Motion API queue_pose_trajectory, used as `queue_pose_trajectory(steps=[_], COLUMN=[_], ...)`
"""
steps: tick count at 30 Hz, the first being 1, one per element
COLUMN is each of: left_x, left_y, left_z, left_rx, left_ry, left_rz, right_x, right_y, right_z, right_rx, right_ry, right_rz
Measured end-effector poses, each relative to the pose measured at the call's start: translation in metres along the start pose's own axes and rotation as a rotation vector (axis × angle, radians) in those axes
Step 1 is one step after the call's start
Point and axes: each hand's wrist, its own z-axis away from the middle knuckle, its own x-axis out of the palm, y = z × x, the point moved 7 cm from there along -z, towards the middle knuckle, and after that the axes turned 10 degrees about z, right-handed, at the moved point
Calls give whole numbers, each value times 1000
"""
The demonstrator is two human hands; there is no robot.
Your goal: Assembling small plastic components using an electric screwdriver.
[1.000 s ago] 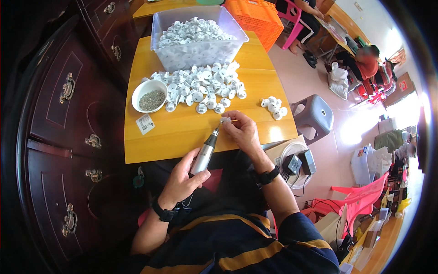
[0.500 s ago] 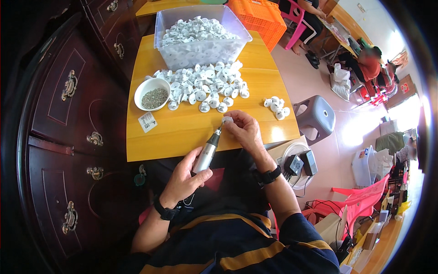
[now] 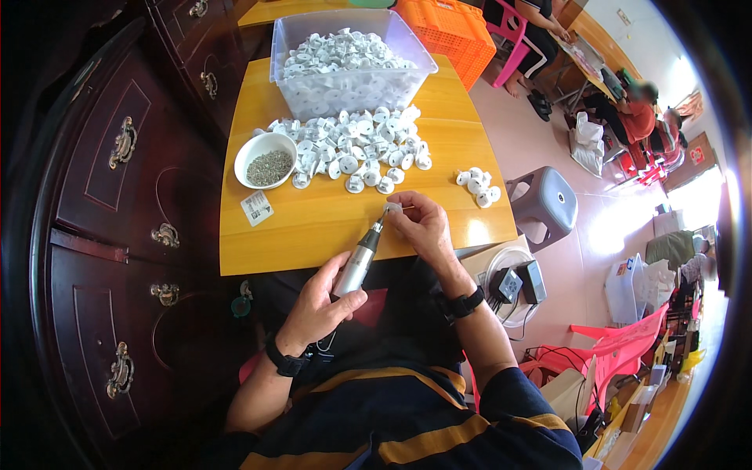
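My left hand [image 3: 319,304] is wrapped round a silver and black electric screwdriver [image 3: 361,263], which slants up and to the right. Its tip meets a small white plastic part [image 3: 393,208] pinched in the fingertips of my right hand [image 3: 423,225], just over the table's near side. Whether a screw sits at the tip is too small to tell. Beyond my hands a heap of similar white round plastic parts [image 3: 356,145] spreads over the table. A white bowl [image 3: 242,168] of tiny metal screws [image 3: 269,168] stands left of the heap. Several more white parts [image 3: 479,186] lie apart at the right.
A clear plastic bin [image 3: 352,92] full of white parts stands on the yellow table [image 3: 313,235]. A small printed label [image 3: 256,207] lies near the bowl. Right of the table are a grey stool [image 3: 552,200] and black power adapters [image 3: 520,283]. Dark drawers [image 3: 102,274] flank the left.
The view has shifted slightly. My hands keep nearly the same pose, the screwdriver tip still at the white part.
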Motion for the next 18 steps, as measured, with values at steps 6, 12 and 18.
queue_pose_trajectory(steps=[6,12,18], left_x=[0,-2,-1], left_y=[0,-4,-8], left_z=[0,0,0], left_rx=[-2,-8,-37], left_ry=[0,-10,-22], left_rz=[-7,8,112], right_x=[1,0,-1], right_y=[3,0,-7], right_z=[1,2,5], right_rx=[-7,-83,-201], right_ry=[5,40,57], right_rz=[11,32,128])
